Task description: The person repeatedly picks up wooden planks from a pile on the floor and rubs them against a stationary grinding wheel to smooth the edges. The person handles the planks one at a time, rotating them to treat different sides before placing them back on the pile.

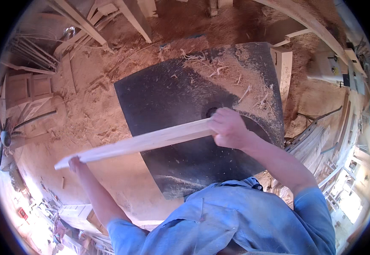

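Note:
A long pale wooden board [163,138] stretches between my two hands, slanting up from left to right across the dark tabletop [163,93]. Its left end reaches out past the table's left edge. My left hand [77,163] grips the board near that end, with the fingers mostly hidden. At the other end, my right hand [228,128] is closed round the wood. Just behind my right hand shows a dark round fitting [211,111] in the tabletop; the board's end there is covered by the hand.
Sawdust and curled shavings [244,80] lie over the table's far right part. Beams [134,21] lean at the back left. A fan [5,138] stands at far left, near wooden panels [29,87]. Stacked wood strips [316,140] lie at the right.

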### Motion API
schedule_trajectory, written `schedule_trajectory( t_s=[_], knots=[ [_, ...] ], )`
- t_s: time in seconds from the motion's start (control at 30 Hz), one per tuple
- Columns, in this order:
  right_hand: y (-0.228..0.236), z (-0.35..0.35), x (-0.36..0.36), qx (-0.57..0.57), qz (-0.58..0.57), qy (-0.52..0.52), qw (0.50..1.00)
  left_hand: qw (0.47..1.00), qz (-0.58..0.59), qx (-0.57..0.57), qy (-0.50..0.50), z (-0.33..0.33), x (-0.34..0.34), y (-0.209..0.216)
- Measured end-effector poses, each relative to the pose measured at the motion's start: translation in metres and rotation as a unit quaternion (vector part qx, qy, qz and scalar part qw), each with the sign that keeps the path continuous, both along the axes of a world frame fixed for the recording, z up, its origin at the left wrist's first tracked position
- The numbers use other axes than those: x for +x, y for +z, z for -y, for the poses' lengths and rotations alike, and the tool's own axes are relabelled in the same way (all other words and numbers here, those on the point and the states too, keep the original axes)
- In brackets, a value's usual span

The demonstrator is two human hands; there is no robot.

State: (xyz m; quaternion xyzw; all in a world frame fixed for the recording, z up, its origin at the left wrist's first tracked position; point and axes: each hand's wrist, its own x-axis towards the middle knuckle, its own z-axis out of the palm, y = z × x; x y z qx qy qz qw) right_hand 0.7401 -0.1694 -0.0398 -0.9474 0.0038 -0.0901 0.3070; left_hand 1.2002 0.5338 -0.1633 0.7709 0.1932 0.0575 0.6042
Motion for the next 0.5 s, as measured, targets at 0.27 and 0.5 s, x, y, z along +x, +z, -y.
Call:
schedule_trajectory(
  t_s=[0.27, 0.5],
  knots=[
    [-0.001, -0.091, -0.014, -0.035, -0.03, 0.059, 0.997, 0.965, -0.051, -0.144, 0.213, -0.01, -0.167, 0.077],
    [0.003, -0.138, -0.097, 0.032, -0.055, 0.045, 0.997, 0.952, 0.185, -0.238, 0.057, 0.022, -0.207, 0.249]
  ],
)
